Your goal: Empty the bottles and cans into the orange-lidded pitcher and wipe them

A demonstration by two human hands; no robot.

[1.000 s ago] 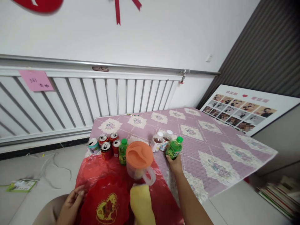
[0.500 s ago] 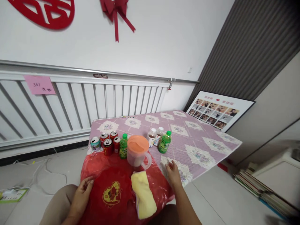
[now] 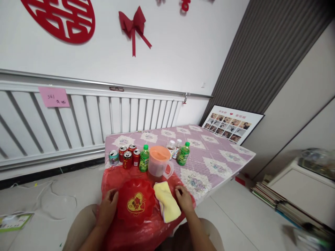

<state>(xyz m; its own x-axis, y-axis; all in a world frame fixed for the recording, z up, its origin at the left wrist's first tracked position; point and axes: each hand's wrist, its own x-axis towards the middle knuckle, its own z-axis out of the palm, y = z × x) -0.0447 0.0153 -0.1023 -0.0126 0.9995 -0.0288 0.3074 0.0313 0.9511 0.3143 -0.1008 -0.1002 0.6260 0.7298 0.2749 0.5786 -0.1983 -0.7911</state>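
My left hand (image 3: 108,208) rests on the left rim of a red scalloped plate (image 3: 135,203) with a gold heart, fingers curled against it. A folded yellow cloth (image 3: 167,202) lies right of the plate, and my right hand (image 3: 184,199) lies beside the cloth on a red plastic sheet (image 3: 125,175), fingers loosely bent, holding nothing. Beyond them stands a jug with an orange lid (image 3: 159,162). A green bottle (image 3: 183,154) stands to the jug's right, apart from my hand.
Several red cans (image 3: 128,156) and another green bottle (image 3: 144,158) line the table's left. Two white-capped bottles (image 3: 173,147) stand behind the jug. The purple patterned tablecloth (image 3: 220,160) stretches right. A white radiator (image 3: 78,118), a photo board (image 3: 230,122) and stacked books (image 3: 277,204) surround the table.
My right hand let go of the green bottle, which now stands on the table, and drew back to beside the yellow cloth. The view pulled back and rose.
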